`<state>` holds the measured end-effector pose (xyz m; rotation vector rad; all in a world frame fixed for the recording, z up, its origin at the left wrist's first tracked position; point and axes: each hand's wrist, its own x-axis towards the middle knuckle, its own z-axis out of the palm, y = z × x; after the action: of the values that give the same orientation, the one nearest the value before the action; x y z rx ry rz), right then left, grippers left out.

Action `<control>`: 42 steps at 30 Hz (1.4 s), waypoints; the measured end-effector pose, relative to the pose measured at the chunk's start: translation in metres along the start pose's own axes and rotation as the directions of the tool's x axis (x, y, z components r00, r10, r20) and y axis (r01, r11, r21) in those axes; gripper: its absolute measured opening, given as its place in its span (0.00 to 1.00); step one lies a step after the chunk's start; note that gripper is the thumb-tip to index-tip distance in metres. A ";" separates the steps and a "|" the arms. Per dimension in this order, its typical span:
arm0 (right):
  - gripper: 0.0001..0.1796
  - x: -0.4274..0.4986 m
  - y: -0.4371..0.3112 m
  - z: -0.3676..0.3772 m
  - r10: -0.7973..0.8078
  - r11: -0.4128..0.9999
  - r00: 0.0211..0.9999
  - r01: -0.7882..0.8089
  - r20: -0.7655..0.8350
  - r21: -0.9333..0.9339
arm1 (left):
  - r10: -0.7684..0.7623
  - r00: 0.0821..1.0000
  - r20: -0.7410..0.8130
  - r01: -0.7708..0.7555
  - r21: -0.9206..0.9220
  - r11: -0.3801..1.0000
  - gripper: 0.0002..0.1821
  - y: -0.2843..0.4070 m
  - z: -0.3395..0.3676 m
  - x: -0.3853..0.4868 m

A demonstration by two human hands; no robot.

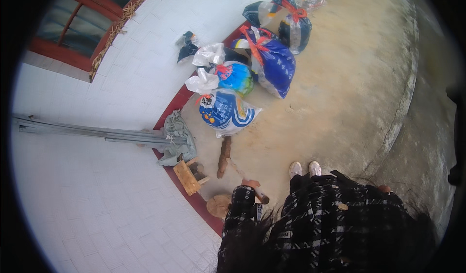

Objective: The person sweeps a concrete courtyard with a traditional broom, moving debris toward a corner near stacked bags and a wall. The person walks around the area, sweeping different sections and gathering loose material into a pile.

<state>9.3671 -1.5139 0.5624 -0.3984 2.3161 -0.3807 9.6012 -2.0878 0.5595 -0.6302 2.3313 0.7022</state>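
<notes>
My left hand [251,183], at the end of a black-and-white checked sleeve, is closed around a tool with a round wooden handle [263,196]. The tool's thin, pale far part reaches up and to the left, beside a brown log [224,156] on the concrete; its exact kind cannot be told. Below and left of this hand is a round wooden block [218,205], partly covered by the sleeve. My right hand [384,189] shows only as a small patch at the right side of the checked coat, and its fingers cannot be made out.
A small wooden stool [187,177] lies tipped by the wall. Grey metal strips [127,136] lean over a grey-green woven sack [174,127]. Several tied plastic bags, including a blue-and-white one [227,113] and a purple one [278,67], stand along the wall. A concrete edge [397,127] curves at right.
</notes>
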 end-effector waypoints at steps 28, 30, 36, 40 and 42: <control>0.12 -0.012 -0.101 -0.029 0.315 0.862 0.949 -0.283 -0.006 0.420 | -0.239 0.947 0.214 0.292 -0.884 0.364 0.16 0.065 -0.093 -0.138; 0.11 -0.018 -0.086 -0.024 0.276 0.892 0.961 -0.255 -0.004 0.374 | -0.320 0.933 0.165 0.288 -0.875 0.388 0.10 0.052 -0.074 -0.124; 0.11 -0.024 -0.017 0.005 0.297 0.953 0.955 -0.296 -0.017 0.061 | 0.251 0.925 -0.287 -0.372 -0.537 0.757 0.11 0.019 -0.033 0.004; 0.11 -0.019 0.045 0.013 0.314 0.916 0.948 -0.289 -0.046 0.279 | 0.283 0.949 -0.137 -0.292 -0.051 0.955 0.16 0.072 -0.032 0.077; 0.11 -0.016 0.073 0.014 0.341 0.871 0.939 -0.295 -0.051 0.394 | 0.443 0.873 -0.205 -0.441 0.058 0.895 0.16 0.108 -0.041 0.086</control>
<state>9.3757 -1.4431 0.5348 0.2049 2.2975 -0.6873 9.4619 -2.0545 0.5639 -0.1618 2.7151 0.8588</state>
